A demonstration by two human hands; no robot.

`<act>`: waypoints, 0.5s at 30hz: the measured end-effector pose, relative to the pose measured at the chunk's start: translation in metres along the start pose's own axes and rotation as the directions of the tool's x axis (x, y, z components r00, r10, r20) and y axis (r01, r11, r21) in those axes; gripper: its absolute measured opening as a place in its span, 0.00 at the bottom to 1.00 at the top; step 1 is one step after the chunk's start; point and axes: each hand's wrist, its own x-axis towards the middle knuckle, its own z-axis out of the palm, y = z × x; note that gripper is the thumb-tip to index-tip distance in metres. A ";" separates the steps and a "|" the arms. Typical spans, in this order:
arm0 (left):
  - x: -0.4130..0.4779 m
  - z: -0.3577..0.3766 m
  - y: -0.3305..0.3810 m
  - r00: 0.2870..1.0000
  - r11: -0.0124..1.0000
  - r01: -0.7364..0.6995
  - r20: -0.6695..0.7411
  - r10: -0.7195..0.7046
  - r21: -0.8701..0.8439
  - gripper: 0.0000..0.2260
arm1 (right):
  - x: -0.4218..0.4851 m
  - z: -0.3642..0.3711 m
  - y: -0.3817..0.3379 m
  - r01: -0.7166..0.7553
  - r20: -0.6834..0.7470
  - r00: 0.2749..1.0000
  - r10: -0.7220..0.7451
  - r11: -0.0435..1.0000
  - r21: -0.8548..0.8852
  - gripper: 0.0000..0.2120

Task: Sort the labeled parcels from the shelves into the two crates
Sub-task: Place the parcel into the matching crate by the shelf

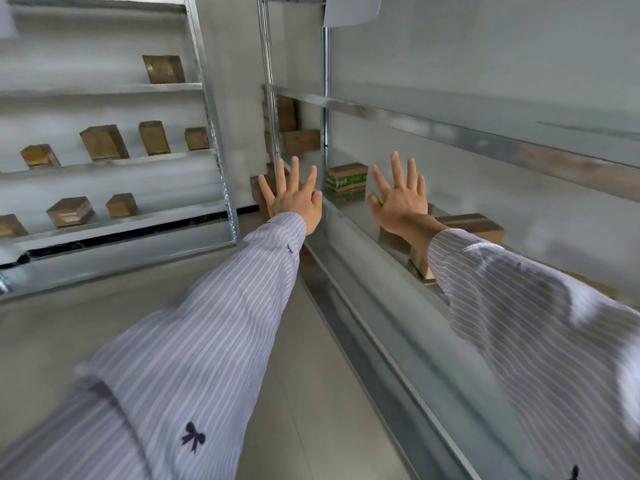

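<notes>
My left hand [294,199] and my right hand [401,199] are both stretched forward with fingers spread, holding nothing. Between them, on the low shelf [346,230] of the right rack, sits a brown parcel with a green label [347,180]. Under my right wrist lies a brown cardboard parcel [474,226], partly hidden by the arm. More brown parcels [298,140] are stacked at the rack's far end. The left rack holds several brown parcels, such as one on an upper shelf [162,69] and one on the middle shelf [104,142]. No crate is in view.
A metal upright [268,81] of the right rack stands just behind my left hand. The left rack's frame [214,143] closes the corner. Grey floor [294,393] runs between the two racks. A white sheet [349,10] hangs at the top.
</notes>
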 end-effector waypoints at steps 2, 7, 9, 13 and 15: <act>0.031 0.007 -0.007 1.000 1.000 0.010 -0.019 -0.010 0.000 0.22 | 0.032 0.005 -0.002 0.017 0.000 1.000 -0.017 1.000 0.003 0.27; 0.091 0.027 -0.022 0.998 0.998 0.058 -0.021 -0.058 0.001 0.22 | 0.100 0.017 -0.012 0.061 0.001 0.998 -0.061 0.998 0.011 0.27; 0.111 0.034 -0.028 0.998 0.998 0.060 -0.033 -0.060 -0.006 0.22 | 0.121 0.023 -0.018 0.075 -0.006 0.997 -0.075 0.997 0.015 0.27; 0.143 0.051 -0.041 0.997 0.998 0.065 -0.026 -0.066 -0.019 0.23 | 0.155 0.038 -0.031 0.081 -0.009 0.997 -0.081 0.997 0.018 0.27; 0.160 0.061 -0.048 0.998 0.998 0.058 0.007 -0.058 -0.017 0.23 | 0.173 0.052 -0.036 0.070 0.007 0.998 -0.070 0.997 0.016 0.27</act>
